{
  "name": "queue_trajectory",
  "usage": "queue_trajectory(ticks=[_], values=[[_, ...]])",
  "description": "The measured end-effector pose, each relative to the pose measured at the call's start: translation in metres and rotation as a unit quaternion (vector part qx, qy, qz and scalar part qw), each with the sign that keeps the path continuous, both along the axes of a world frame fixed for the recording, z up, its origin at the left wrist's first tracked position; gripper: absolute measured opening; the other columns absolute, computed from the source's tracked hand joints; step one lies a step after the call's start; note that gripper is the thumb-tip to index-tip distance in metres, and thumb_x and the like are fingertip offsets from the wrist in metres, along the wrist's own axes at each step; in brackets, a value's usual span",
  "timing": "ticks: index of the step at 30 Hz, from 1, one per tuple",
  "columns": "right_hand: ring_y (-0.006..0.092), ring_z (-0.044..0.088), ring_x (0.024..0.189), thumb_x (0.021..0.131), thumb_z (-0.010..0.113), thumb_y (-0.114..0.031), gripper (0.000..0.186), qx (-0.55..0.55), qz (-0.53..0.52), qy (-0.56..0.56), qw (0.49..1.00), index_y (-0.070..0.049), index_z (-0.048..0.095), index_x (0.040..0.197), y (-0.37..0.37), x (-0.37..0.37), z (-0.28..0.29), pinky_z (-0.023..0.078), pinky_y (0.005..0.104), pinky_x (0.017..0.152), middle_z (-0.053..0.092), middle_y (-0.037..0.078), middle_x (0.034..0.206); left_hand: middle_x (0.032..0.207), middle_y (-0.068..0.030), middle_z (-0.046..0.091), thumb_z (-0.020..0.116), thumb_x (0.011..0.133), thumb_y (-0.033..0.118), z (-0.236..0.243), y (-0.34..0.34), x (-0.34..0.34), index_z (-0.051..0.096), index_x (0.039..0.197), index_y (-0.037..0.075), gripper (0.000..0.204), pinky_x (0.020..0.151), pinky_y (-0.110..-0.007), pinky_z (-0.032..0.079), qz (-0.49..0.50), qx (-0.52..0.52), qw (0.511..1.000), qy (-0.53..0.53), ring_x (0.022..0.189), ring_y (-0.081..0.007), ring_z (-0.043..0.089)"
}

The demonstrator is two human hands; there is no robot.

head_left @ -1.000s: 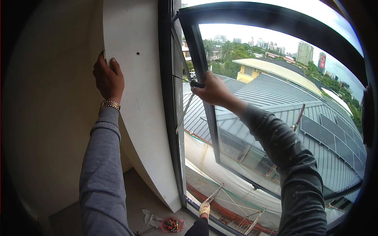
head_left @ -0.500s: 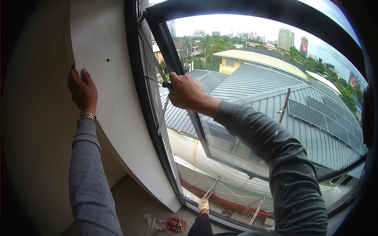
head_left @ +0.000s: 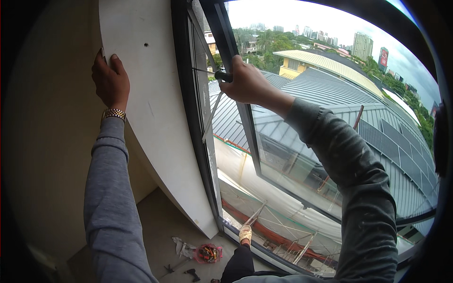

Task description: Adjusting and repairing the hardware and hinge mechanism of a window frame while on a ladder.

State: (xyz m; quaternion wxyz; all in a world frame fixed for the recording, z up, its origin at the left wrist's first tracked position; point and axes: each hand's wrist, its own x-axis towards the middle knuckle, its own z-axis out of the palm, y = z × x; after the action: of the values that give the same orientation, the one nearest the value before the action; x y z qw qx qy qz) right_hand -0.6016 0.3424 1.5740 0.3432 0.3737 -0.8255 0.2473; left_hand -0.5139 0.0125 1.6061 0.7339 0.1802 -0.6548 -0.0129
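Note:
My right hand [head_left: 247, 81] is closed round the dark green handle of a screwdriver [head_left: 222, 76]. Its thin shaft points left, and the tip meets the inner side of the black window frame [head_left: 188, 94]. Just below it, a pale metal stay arm [head_left: 212, 115] slants between the frame and the black-edged sash [head_left: 252, 137], which stands swung outward. My left hand [head_left: 111, 81] grips the edge of the white wall [head_left: 153, 99], its thumb on the wall's face. A thin pale sliver shows at its fingertips, too small to name.
A small dark hole [head_left: 146, 45] marks the white wall. On the floor lie a red basket of small tools [head_left: 208, 253], a crumpled plastic bag [head_left: 183, 247] and a dark tool [head_left: 192, 274]. My sandalled foot [head_left: 245, 234] is by the sill; outside, scaffolding [head_left: 304, 247] and grey roofs drop away.
The view has shifted, so wall, window and hands sit farther right and higher. Both hands keep their holds, and the screwdriver stays against the frame. More floor shows.

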Motion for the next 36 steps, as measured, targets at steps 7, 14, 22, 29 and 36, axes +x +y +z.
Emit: queue_trajectory(ticks=[7, 14, 22, 29, 36], values=[[0.0243, 0.069, 0.073, 0.097, 0.063, -0.025, 0.021, 0.130, -0.061, 0.167, 0.975, -0.004, 0.060, 0.101, 0.014, 0.007, 0.008, 0.054, 0.0406, 0.058, 0.064, 0.009, 0.077, 0.135, -0.0188, 0.056, 0.045, 0.103, 0.044, 0.011, 0.016, -0.004, 0.045, 0.142, 0.005, 0.055, 0.095, -0.051, 0.051, -0.018, 0.018, 1.000, -0.010, 0.122, -0.0379, 0.057], [0.0311, 0.071, 0.078, 0.095, 0.067, -0.030, 0.032, -0.007, -0.008, -0.151, 0.988, 0.001, 0.059, 0.094, 0.008, -0.002, 0.011, 0.055, 0.0453, 0.067, 0.068, 0.019, 0.086, 0.131, -0.0160, 0.057, 0.047, 0.102, 0.041, -0.001, 0.005, -0.007, 0.046, 0.140, 0.009, 0.050, 0.088, -0.051, 0.055, -0.012, -0.007, 1.000, 0.004, 0.118, -0.0363, 0.059], [0.0312, 0.074, 0.079, 0.094, 0.062, -0.017, 0.021, 0.222, -0.057, 0.164, 0.959, 0.002, 0.059, 0.103, 0.010, 0.008, 0.013, 0.058, 0.0427, 0.066, 0.069, 0.018, 0.085, 0.134, -0.0184, 0.056, 0.046, 0.104, 0.042, 0.002, 0.010, -0.005, 0.043, 0.142, 0.005, 0.054, 0.092, -0.052, 0.053, -0.003, -0.001, 1.000, -0.005, 0.120, -0.0380, 0.058], [0.0205, 0.060, 0.059, 0.096, 0.065, -0.027, 0.030, -0.047, 0.036, -0.292, 0.955, 0.000, 0.056, 0.089, 0.013, -0.016, 0.027, 0.049, 0.0390, 0.053, 0.061, 0.010, 0.074, 0.134, -0.0174, 0.056, 0.045, 0.104, 0.042, 0.005, 0.016, 0.000, 0.043, 0.143, 0.006, 0.053, 0.091, -0.052, 0.053, -0.018, 0.036, 0.999, -0.023, 0.121, -0.0374, 0.057], [0.0273, 0.073, 0.074, 0.098, 0.062, -0.028, 0.027, 0.243, -0.091, 0.281, 0.924, -0.001, 0.062, 0.097, 0.018, 0.003, 0.011, 0.058, 0.0401, 0.060, 0.069, 0.013, 0.079, 0.127, -0.0156, 0.058, 0.048, 0.102, 0.040, -0.002, 0.008, -0.013, 0.046, 0.138, 0.007, 0.049, 0.084, -0.052, 0.056, 0.004, -0.022, 1.000, 0.007, 0.115, -0.0357, 0.060]])
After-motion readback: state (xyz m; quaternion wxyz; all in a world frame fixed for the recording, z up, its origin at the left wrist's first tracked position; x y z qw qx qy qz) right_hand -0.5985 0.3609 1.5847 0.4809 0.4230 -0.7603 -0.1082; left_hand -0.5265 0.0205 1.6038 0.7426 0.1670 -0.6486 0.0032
